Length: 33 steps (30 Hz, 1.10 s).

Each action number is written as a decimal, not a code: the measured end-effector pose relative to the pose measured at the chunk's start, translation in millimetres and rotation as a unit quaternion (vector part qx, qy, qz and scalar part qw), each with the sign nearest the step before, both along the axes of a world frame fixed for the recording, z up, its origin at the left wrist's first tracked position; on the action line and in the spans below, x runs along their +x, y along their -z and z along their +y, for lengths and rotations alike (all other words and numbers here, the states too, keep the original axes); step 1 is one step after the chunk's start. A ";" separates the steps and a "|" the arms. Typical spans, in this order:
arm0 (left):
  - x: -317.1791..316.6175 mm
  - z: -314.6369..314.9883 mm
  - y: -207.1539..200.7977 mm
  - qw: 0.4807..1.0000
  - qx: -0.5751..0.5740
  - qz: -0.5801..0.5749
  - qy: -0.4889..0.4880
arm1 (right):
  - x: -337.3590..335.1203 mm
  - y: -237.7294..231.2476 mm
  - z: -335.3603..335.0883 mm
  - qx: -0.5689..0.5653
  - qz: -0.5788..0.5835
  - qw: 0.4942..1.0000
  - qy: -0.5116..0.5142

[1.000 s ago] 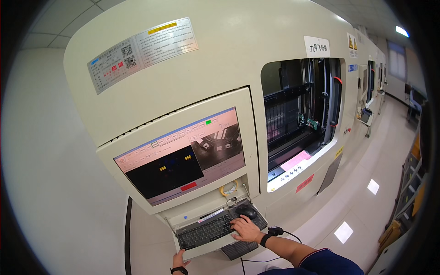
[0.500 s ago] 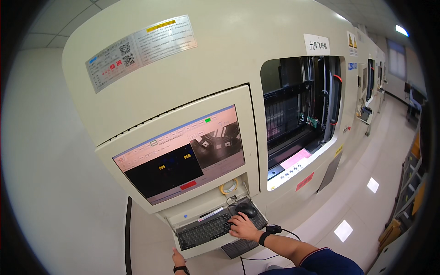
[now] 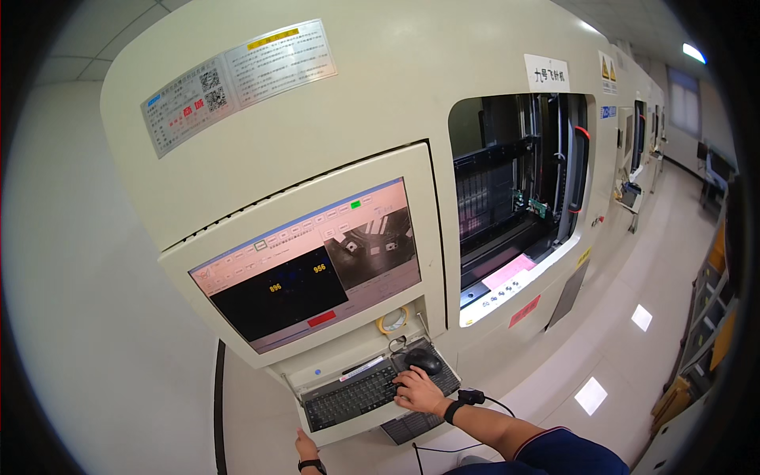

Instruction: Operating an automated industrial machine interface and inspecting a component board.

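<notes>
My right hand rests on the right part of the black keyboard, fingers spread and slightly bent, holding nothing. Just beyond its fingertips a black mouse sits on the keyboard's right end. The keyboard lies on a pull-out tray below a screen set into a large cream machine. By the tray's near left corner is my left hand, thumb pointing up; its other fingers are hidden, so whether it grips the tray cannot be told.
Right of the screen, the machine's window shows dark rails and a small green board. A yellow tape roll lies behind the keyboard. A black cable connector hangs beside the tray. Shelves stand along the far right.
The view has shifted slightly, so the machine sits a little further left and higher. Both hands keep about the same places at the keyboard and tray.
</notes>
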<state>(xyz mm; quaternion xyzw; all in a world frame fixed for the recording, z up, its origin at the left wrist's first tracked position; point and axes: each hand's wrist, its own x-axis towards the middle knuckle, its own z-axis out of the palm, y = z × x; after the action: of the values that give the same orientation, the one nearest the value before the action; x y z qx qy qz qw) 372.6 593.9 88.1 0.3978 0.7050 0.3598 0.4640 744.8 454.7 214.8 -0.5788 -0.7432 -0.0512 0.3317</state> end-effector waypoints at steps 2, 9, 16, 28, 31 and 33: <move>-0.1 0.0 -0.7 1.000 0.003 -0.007 -0.004 | -0.4 0.1 0.5 0.005 0.004 1.000 -0.001; -0.4 -0.8 -0.6 1.000 -0.006 0.001 -0.005 | -3.9 4.1 3.0 -0.014 -0.034 0.998 0.045; 5.2 -2.0 -9.2 0.999 -0.030 -0.001 -0.012 | -5.8 -1.7 3.0 -0.032 -0.048 0.996 0.066; 3.3 -3.1 -3.6 1.000 -0.010 0.004 -0.012 | -7.8 -3.1 1.4 -0.064 -0.084 0.991 0.084; 3.7 -1.7 -4.8 0.999 -0.020 0.026 -0.013 | -8.3 -3.0 1.9 -0.079 -0.091 0.989 0.089; 4.0 -2.3 -5.7 0.999 -0.019 0.024 -0.011 | -8.5 -3.2 1.9 -0.078 -0.096 0.988 0.092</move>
<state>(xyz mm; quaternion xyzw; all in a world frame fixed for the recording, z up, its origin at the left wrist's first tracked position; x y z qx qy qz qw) 376.6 591.6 93.7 0.3894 0.7272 0.3420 0.4501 736.2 456.6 218.1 -0.6616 -0.7168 -0.0788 0.2059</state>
